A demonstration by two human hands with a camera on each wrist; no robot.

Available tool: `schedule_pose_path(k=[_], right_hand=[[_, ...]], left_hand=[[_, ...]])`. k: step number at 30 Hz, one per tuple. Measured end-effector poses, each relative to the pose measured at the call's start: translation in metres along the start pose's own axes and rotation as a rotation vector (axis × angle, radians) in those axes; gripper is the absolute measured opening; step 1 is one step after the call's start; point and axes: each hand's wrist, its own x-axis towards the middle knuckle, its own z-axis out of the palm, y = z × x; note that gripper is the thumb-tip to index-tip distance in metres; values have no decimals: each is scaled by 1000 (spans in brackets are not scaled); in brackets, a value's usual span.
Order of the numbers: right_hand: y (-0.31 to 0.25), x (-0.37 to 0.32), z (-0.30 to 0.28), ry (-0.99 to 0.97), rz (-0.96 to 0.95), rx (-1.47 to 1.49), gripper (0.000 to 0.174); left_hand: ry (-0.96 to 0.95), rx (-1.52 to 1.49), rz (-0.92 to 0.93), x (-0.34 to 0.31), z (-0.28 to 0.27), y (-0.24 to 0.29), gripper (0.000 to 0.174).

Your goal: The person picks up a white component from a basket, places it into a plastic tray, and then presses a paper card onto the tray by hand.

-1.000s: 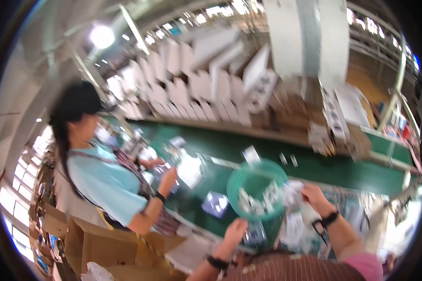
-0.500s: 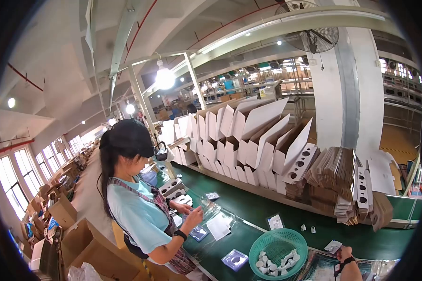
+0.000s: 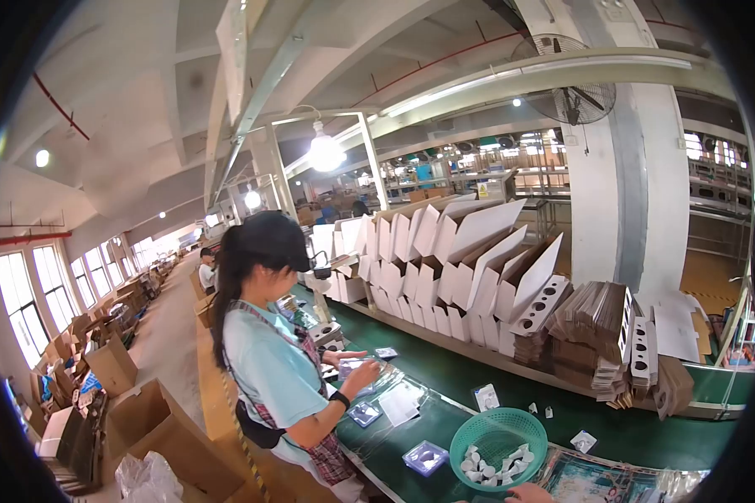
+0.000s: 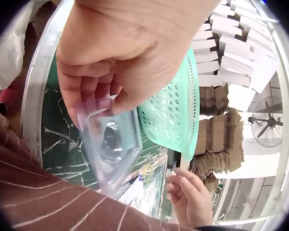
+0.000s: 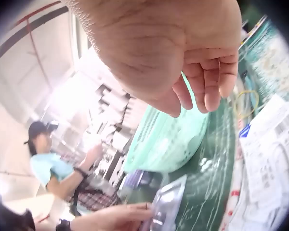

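My left hand pinches the edge of a clear plastic blister shell with a moulded hollow, low beside the green basket. In the right wrist view the same left hand holds the shell at the bottom. My right hand is by the basket, its fingers loosely bent and nothing visible in them. The head view catches only part of the right hand at the basket's near side. Several small white parts lie in the basket.
More clear shells sit left of the basket. Filled packs, one right and one behind, lie on the green belt. Labelled white papers lie nearby. Another person works at the left. White folded cartons line the far side.
The right hand has let go of a small pack, now lying on the belt, and has moved left and nearer to the basket. The head view has shifted slightly.
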Motion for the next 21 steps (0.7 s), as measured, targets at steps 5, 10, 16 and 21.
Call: schedule_pose_path(k=[5,10,16,21], right_hand=[[-29,10,4,-211,-84,-82,28],[-43,8,15,88,-169,225,26],[-85,3,-9,-30,-270,-326,19],[-95,-3,-8,14,-303,-477,22]], left_hand=[[39,91,63,4,4,-8,46],[-25,-212,72,-16,13,-5,36],[-106,-464,57,-50,21,23,29],[99,919,971,-40,8,3,32]])
